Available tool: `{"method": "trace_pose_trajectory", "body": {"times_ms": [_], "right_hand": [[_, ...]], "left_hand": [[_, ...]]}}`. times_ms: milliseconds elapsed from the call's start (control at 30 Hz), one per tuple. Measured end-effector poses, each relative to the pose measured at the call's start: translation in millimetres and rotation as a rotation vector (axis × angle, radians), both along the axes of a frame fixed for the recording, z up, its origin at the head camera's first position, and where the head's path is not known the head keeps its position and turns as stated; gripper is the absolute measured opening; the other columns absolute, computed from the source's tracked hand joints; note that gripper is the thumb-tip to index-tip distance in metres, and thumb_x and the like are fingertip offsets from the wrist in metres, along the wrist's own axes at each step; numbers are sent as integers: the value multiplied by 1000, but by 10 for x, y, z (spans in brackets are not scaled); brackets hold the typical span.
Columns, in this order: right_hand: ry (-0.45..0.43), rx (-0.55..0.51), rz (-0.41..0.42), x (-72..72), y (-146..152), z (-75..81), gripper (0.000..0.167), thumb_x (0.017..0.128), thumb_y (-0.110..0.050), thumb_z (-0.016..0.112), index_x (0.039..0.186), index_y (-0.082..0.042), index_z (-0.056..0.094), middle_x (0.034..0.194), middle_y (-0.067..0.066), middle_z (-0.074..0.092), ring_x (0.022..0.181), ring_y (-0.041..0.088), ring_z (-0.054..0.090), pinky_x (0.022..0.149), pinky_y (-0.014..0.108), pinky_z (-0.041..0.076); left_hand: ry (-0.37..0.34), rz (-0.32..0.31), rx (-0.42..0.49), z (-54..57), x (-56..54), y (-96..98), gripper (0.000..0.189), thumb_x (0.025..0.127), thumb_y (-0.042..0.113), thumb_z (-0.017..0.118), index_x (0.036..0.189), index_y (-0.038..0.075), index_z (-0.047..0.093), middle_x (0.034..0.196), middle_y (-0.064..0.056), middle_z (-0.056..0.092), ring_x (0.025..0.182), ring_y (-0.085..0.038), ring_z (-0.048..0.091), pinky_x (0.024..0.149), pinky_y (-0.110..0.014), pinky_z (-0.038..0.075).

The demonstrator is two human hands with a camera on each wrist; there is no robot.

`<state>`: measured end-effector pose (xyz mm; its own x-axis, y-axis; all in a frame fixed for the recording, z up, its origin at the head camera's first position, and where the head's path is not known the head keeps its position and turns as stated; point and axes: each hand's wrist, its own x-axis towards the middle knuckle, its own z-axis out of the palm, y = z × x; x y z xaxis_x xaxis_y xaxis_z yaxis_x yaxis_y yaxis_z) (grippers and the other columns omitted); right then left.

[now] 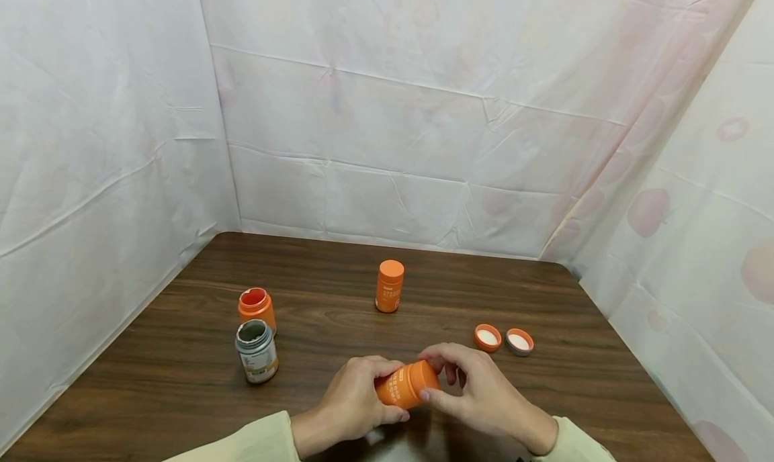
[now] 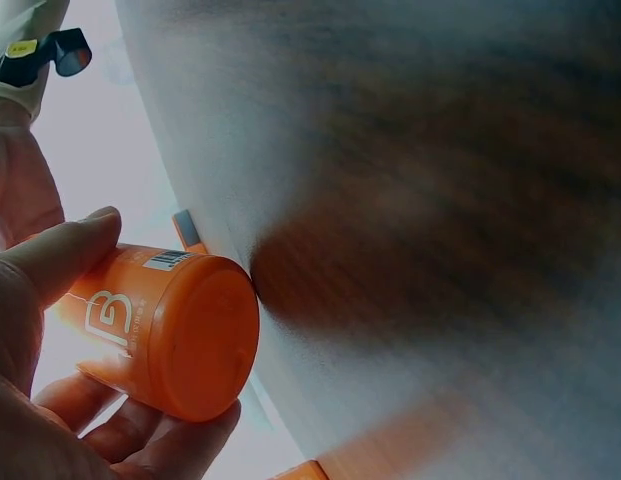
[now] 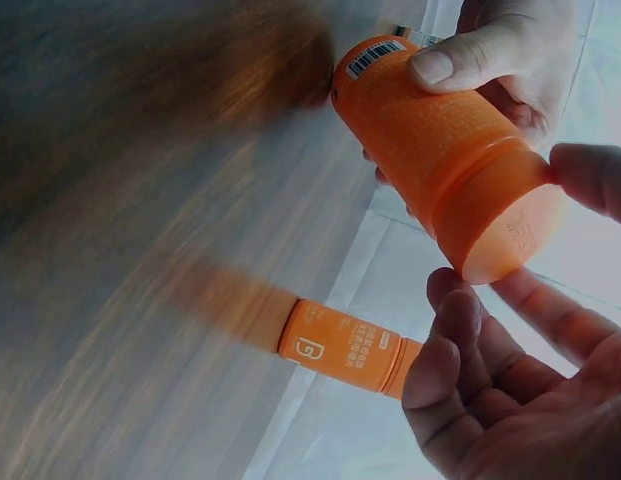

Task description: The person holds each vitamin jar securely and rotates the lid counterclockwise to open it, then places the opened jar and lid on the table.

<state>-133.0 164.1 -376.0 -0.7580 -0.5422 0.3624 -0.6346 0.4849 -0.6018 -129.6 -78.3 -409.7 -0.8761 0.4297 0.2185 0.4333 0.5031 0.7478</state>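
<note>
My left hand (image 1: 353,396) grips an orange bottle (image 1: 396,387) round its body, tilted over the near part of the table. Its lid (image 1: 426,376) is on and faces right. Thumb and fingers of my right hand (image 1: 486,396) pinch that lid at the rim. The left wrist view shows the bottle's round base (image 2: 212,335) close to the tabletop. In the right wrist view, the lid's flat top (image 3: 515,235) lies between the right thumb and fingertips, while the left thumb (image 3: 465,65) presses on the body.
Another orange bottle (image 1: 389,289) stands capped at the back middle. At the left are an uncapped orange bottle (image 1: 266,314) and an uncapped grey jar (image 1: 259,361). An orange lid (image 1: 487,338) and a grey-rimmed lid (image 1: 519,342) lie inside up at right. White sheets (image 1: 387,113) surround the table.
</note>
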Motion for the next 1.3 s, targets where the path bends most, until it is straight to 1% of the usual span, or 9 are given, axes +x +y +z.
{"method": "trace_pose_trajectory", "body": {"times_ms": [167,400,500,667,800,1000,1067,1167,1300], "right_hand": [[77,-36,79,8,21,2,44,85,-20,86,124,-25,66,90,-5,60,75,16,55,63,25,49],[116,-37,131,-12,28,1,60,75,-2,87,127,-24,65,102,-9,61,82,12,52,67,25,48],[159,-36,160,-26,25,-3,64,72,2,86,127,-23,64,108,-9,60,83,7,49,67,25,48],[165,-31,163,-25,22,-3,69,71,3,87,129,-24,62,112,-9,60,84,4,47,68,24,48],[130,-27,115,-4,20,-5,68,77,-9,89,135,-28,58,108,-9,61,84,10,51,69,25,48],[37,-12,-51,14,-1,-9,46,87,-40,84,126,-31,63,100,-10,63,78,15,56,63,24,47],[1,0,-98,10,-10,-11,39,88,-44,81,121,-30,65,96,-10,64,73,16,56,58,23,46],[-70,20,-142,6,-23,0,32,90,-46,78,115,-28,67,89,-10,63,65,12,54,53,22,44],[-135,35,-155,-1,-34,18,28,93,-47,74,109,-24,69,82,-10,62,61,5,51,52,23,44]], "left_hand": [[6,3,-10,0,-2,-1,49,67,27,98,112,30,77,99,16,68,81,0,59,71,-24,50],[11,3,-20,-1,-1,-2,52,67,27,98,114,30,76,100,15,68,82,0,59,71,-24,50],[11,1,-22,-2,0,-1,52,67,27,98,114,29,76,101,15,69,82,0,59,72,-25,50],[6,-1,-18,-6,1,0,52,67,27,98,114,28,76,101,15,68,82,0,59,72,-24,51],[4,5,-15,-8,3,-2,51,67,27,98,113,28,76,101,15,69,81,0,59,70,-24,50],[-7,6,-6,-8,2,-2,51,68,27,98,114,27,76,101,14,69,82,0,59,70,-23,50],[-10,6,-4,-11,2,0,51,68,27,98,114,28,76,102,15,69,83,0,59,70,-24,51],[-15,5,-6,-12,2,2,50,68,27,98,113,28,76,102,15,69,83,0,60,71,-24,51],[-28,3,-2,-5,2,4,50,68,27,98,113,29,76,102,15,69,84,0,60,71,-24,52]]}}
